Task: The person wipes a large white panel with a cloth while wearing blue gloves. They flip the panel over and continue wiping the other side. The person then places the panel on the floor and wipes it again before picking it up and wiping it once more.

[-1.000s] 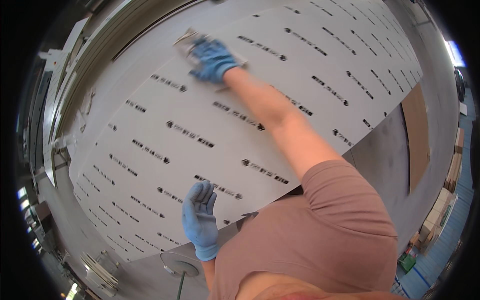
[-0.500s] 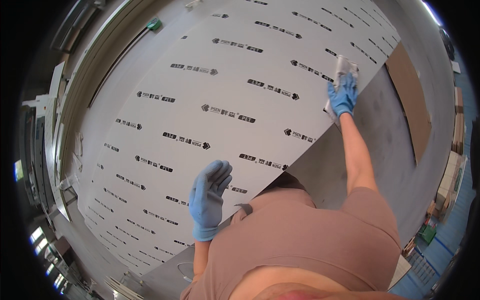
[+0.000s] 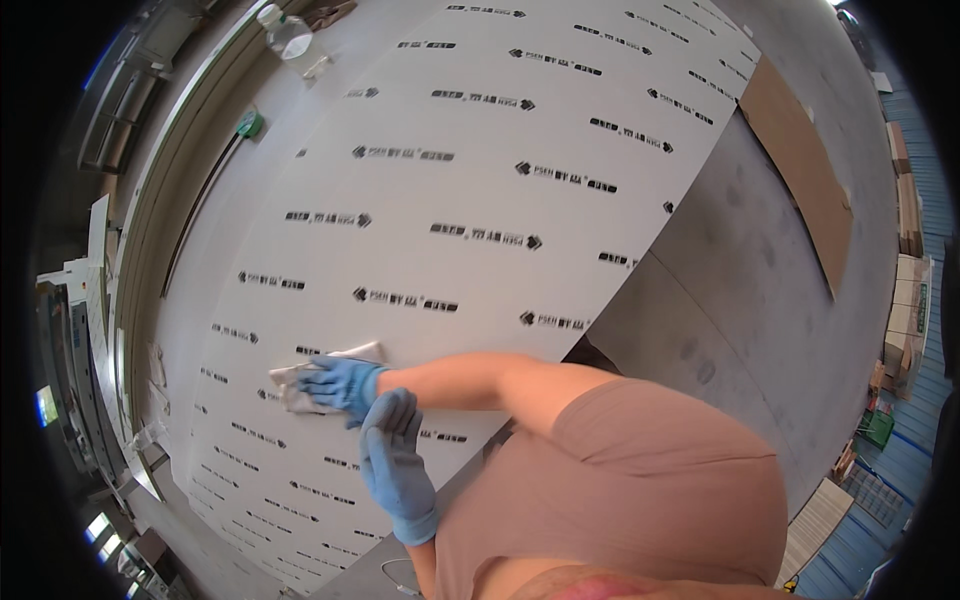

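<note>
A large white panel (image 3: 400,190) with rows of dark printed marks lies before me, its film-like face upward. My right hand (image 3: 342,386), in a blue glove, reaches across to the left and presses a crumpled whitish cloth (image 3: 298,392) onto the panel, palm down. Part of the cloth sticks out above the fingers. My left hand (image 3: 396,466), also gloved in blue, is raised in front of the right wrist. Its fingers are loosely bent, close together, and nothing shows in them.
A clear plastic bottle (image 3: 288,36) and a green tape measure (image 3: 249,124) lie beyond the panel at the far left. A brown board (image 3: 800,170) rests on the grey surface (image 3: 720,280) at right. Stacked boards (image 3: 908,310) and a green crate (image 3: 878,428) stand farther right.
My right hand has swept the cloth from the panel's right edge to its left part. My left hand has shifted slightly left and down. The view has moved, bringing in the bottle.
</note>
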### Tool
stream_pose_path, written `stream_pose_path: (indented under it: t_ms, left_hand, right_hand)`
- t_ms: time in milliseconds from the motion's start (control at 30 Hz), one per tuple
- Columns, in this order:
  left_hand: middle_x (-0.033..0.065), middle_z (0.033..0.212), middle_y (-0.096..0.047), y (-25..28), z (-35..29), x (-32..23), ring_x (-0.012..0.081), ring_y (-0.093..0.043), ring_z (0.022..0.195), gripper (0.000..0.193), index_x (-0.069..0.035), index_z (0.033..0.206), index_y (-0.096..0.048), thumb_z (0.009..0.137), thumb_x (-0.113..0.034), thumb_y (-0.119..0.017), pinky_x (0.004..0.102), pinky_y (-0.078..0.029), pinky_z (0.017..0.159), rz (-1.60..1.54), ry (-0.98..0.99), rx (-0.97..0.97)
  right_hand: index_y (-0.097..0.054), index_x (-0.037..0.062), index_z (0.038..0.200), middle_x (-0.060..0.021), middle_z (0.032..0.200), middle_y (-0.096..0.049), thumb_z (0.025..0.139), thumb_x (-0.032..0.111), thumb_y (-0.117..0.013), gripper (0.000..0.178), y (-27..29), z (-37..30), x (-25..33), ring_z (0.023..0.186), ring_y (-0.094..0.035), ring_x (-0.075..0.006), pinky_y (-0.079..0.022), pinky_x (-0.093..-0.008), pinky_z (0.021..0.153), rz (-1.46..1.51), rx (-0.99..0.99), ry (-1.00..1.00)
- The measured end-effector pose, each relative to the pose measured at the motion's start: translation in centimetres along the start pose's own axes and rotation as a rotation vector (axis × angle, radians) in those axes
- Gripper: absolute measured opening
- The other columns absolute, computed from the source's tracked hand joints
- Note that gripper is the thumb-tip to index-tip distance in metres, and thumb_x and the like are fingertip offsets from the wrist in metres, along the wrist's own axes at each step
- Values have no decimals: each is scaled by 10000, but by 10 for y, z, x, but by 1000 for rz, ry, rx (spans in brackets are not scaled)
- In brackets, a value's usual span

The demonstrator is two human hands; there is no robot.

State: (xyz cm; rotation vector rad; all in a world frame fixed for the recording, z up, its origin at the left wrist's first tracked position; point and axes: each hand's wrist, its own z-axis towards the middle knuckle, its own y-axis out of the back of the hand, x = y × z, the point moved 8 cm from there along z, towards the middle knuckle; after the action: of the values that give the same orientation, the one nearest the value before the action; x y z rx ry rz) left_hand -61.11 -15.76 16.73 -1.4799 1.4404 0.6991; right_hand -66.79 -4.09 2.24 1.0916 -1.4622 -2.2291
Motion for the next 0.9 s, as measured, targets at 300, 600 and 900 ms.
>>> stream_pose_path:
  t_ms: [300,600,900]
  left_hand:
    - [216,1461,-607,-172,86,32,342,-592,1355,537,44,1472,-532,1144,-351,-376,478,-450,1158,-89,126,-70]
    - [211,1495,-586,-275,115,34,344,-572,1388,578,38,1499,-511,1147,-401,-380,468,-446,1168,-17,146,121]
    - [218,1496,-584,-301,113,56,352,-565,1399,554,40,1507,-504,1152,-363,-369,471,-440,1179,-70,193,245]
  right_hand:
    - [-624,153,1427,-203,1576,-494,857,520,-705,683,-189,-149,-429,1375,-523,-359,-369,-478,1193,668,-79,-665]
    - [-486,141,1579,-150,1692,-370,952,714,-544,851,-146,-764,-660,1558,-337,-344,-287,-460,1272,-25,381,-1625]
    - [-543,82,1446,-173,1572,-478,877,479,-759,727,-113,-619,-547,1462,-441,-364,-339,-489,1238,284,49,-1119]
